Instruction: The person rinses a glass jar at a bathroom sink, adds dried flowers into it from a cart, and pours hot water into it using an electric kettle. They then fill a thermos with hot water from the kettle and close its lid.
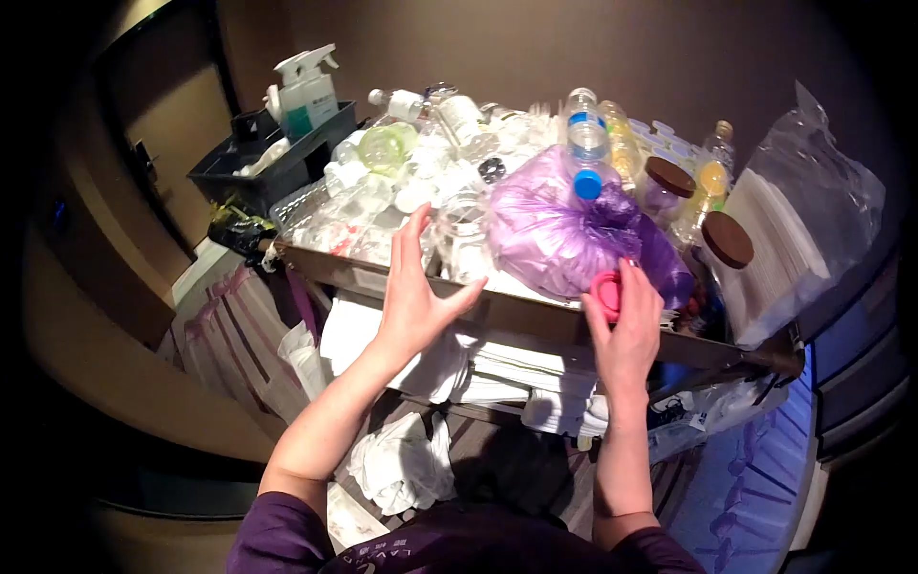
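Observation:
My left hand (415,298) is raised with thumb and fingers spread and nothing in it, near the cart's front edge, beside clear plastic bottles (469,215). My right hand (631,325) is closed on a small round pink object (605,293) that looks like a lid or ring; my fingers partly cover it. Just behind that hand a knotted purple plastic bag (540,225) lies on the cart (516,314). A bottle with a blue cap (587,153) rests against the bag.
A dark caddy (239,177) with a spray bottle (308,91) stands at the cart's left. Brown-lidded jars (669,177) and a plastic sleeve of white paper goods (779,253) are at right. Folded white linens (526,368) fill the shelf below; a white cloth bundle (406,464) lies lower.

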`<state>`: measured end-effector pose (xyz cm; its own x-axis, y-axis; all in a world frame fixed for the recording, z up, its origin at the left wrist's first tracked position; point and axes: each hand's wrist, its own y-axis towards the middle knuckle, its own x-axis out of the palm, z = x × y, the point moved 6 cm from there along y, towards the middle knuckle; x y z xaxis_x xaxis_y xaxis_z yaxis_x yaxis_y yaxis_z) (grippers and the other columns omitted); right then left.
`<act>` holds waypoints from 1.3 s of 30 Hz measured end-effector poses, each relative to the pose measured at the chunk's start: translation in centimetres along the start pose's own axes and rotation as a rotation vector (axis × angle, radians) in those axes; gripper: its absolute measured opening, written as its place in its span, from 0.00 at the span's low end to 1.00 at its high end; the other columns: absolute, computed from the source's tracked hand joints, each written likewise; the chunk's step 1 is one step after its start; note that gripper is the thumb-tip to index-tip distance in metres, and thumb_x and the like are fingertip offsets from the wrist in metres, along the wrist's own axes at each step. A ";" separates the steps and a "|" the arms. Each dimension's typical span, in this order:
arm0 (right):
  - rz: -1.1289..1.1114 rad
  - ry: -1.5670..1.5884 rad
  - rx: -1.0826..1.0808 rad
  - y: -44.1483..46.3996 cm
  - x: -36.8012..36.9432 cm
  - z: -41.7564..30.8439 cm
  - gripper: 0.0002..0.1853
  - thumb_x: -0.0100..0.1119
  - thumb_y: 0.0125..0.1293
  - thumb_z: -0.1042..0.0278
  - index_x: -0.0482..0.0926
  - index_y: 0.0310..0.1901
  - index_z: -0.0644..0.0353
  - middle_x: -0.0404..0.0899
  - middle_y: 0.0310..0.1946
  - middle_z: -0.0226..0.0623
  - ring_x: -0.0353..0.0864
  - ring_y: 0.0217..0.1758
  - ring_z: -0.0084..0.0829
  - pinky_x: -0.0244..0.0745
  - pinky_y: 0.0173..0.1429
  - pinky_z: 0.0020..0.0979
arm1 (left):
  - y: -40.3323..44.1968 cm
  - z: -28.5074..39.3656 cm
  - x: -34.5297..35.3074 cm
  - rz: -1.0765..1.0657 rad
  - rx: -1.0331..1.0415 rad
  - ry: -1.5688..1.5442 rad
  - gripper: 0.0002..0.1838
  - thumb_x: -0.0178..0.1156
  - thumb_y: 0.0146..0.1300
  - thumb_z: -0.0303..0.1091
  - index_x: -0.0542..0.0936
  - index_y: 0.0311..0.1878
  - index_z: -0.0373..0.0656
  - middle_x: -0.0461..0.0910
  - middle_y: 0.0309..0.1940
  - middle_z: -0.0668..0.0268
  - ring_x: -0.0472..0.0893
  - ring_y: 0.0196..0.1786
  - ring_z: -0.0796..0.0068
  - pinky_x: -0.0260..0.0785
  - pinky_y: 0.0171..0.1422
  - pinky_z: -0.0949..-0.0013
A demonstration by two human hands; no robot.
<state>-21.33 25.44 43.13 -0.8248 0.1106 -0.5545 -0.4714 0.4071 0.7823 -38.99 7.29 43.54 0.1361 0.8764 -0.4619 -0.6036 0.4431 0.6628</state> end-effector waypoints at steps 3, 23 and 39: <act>-0.005 0.005 -0.018 -0.2 0.4 0.5 0.29 0.66 0.56 0.68 0.69 0.58 0.68 0.70 0.56 0.51 0.68 0.60 0.50 0.64 0.63 0.42 | -3.5 0.7 -2.8 0.095 0.118 0.016 0.45 0.71 0.48 0.33 0.58 0.68 0.44 0.63 0.64 0.56 0.65 0.66 0.60 0.61 0.65 0.58; -0.170 0.324 -0.029 -10.1 2.3 -6.8 0.15 0.52 0.64 0.77 0.74 0.53 0.68 0.75 0.49 0.43 0.73 0.53 0.36 0.66 0.56 0.33 | -19.0 -34.3 -16.9 0.192 -0.762 0.588 0.27 0.68 0.50 0.38 0.72 0.55 0.49 0.72 0.50 0.57 0.70 0.58 0.55 0.66 0.59 0.56; -1.595 -0.198 -0.689 -22.4 44.1 -38.9 0.22 0.53 0.57 0.76 0.76 0.55 0.58 0.78 0.52 0.48 0.76 0.57 0.44 0.73 0.57 0.39 | -23.3 -37.6 -20.2 0.244 -0.732 0.348 0.10 0.57 0.54 0.37 0.75 0.26 0.40 0.75 0.21 0.49 0.78 0.28 0.47 0.68 0.32 0.52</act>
<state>-59.27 -14.10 12.17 0.5603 0.1412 -0.8162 -0.7907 -0.2024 -0.5778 -57.24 -27.85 15.31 -0.2414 0.7708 -0.5896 -0.9575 -0.0904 0.2739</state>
